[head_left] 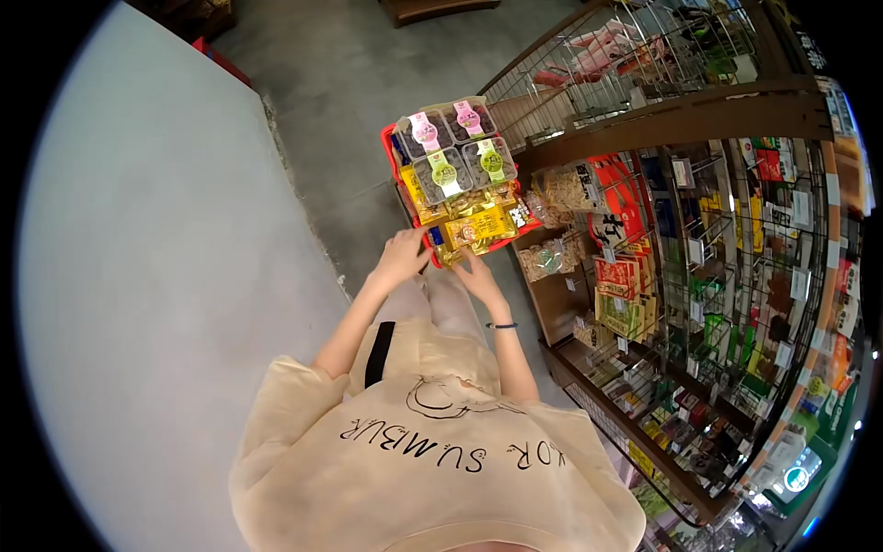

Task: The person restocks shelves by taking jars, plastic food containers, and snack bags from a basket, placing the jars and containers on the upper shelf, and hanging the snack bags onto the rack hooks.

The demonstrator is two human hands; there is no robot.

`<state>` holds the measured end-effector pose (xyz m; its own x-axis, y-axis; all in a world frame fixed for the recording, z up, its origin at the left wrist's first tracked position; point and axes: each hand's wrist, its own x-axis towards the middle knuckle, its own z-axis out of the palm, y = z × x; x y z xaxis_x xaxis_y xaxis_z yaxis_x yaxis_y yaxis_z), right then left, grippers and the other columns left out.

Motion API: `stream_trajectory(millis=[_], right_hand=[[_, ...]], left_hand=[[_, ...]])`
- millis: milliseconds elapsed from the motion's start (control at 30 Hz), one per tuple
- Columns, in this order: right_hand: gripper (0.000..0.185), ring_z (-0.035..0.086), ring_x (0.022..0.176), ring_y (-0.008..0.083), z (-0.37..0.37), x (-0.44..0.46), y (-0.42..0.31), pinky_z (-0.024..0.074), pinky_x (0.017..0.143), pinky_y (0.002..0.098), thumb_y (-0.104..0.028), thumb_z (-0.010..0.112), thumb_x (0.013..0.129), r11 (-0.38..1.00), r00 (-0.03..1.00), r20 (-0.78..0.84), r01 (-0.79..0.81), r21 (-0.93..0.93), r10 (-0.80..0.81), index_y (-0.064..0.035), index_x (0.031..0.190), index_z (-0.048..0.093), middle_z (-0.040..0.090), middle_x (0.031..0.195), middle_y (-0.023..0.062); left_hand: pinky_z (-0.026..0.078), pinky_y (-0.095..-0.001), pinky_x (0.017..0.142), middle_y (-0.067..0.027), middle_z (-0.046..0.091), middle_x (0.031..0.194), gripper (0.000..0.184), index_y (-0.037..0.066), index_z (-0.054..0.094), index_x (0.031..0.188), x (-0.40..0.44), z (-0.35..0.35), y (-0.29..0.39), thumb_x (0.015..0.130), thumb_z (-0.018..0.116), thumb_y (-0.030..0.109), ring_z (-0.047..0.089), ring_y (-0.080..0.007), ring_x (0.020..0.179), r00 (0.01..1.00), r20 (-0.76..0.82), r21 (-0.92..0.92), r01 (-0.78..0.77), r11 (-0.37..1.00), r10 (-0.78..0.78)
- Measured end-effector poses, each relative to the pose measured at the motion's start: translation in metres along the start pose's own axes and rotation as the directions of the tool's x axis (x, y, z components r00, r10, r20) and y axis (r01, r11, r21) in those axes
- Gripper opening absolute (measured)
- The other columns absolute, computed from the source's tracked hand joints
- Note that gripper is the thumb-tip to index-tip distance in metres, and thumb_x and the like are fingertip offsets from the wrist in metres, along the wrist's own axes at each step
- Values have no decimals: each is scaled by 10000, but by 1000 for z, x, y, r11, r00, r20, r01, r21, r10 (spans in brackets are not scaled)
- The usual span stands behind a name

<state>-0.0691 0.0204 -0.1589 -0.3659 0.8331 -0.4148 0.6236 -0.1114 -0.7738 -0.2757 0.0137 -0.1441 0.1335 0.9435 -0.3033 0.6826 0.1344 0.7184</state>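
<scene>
A big white surface [147, 239] fills my left side, and a tall brown shelf [681, 118] with wire racks fills my right. Grey floor [322, 101] runs between them. The person wears a cream shirt [441, 469] with black letters, upside down to me; I can read "SUMBUR", and before it what looks like "OR", with another letter by a fold. On the shelf are red bags [618, 189] with big pale writing that I cannot make out, and white price tags too small to read.

The red basket [385, 140] is in front of the person, with its right edge near the shelf. Four clear boxes [441, 189] of dark food sit at its far end. The two by the far edge have pink and white labels [425, 132]; the next two have green and white ones [491, 162]. Their words are too tiny for me.

The left hand [402, 258] is at the near left corner, fingers bent. The right hand [476, 276] is at the near edge, fingers apart. I cannot tell if either one grips the basket. Shiny yellow packs [478, 227] lie toward the near edge, with dark print I cannot read. A dark band [502, 325] goes around the right wrist.
</scene>
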Motion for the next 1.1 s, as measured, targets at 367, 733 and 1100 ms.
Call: stream_trajectory(millis=[367, 733, 1100], right_hand=[[327, 588, 795, 136, 9, 98, 34, 463, 699, 247, -155, 505, 873, 708, 901, -205, -143, 691, 382, 4, 1159, 508, 614, 963, 104], [530, 561, 850, 155, 16, 115, 12, 438, 759, 275, -117, 502, 869, 803, 931, -233, -97, 587, 283, -61, 1360, 312, 546, 1128, 104], [563, 579, 738, 194, 10, 113, 18, 471, 677, 303, -32, 515, 819, 894, 955, -240, -53, 445, 176, -66, 1349, 329, 566, 1083, 130]], left_hand=[[337, -386, 988, -75, 376, 1351, 526, 77, 330, 1328, 101, 14, -55, 893, 449, 347, 368, -203, 1237, 743, 200, -952, 301, 51, -638], [343, -373, 952, -55, 402, 1290, 552, 95, 350, 1309, 131, 16, -42, 875, 464, 416, 358, -190, 1223, 732, 117, -934, 312, 177, -671], [346, -389, 902, -20, 396, 1296, 561, 177, 362, 1283, 130, 16, -49, 859, 468, 529, 387, -176, 1140, 801, 7, -822, 345, 454, -598]])
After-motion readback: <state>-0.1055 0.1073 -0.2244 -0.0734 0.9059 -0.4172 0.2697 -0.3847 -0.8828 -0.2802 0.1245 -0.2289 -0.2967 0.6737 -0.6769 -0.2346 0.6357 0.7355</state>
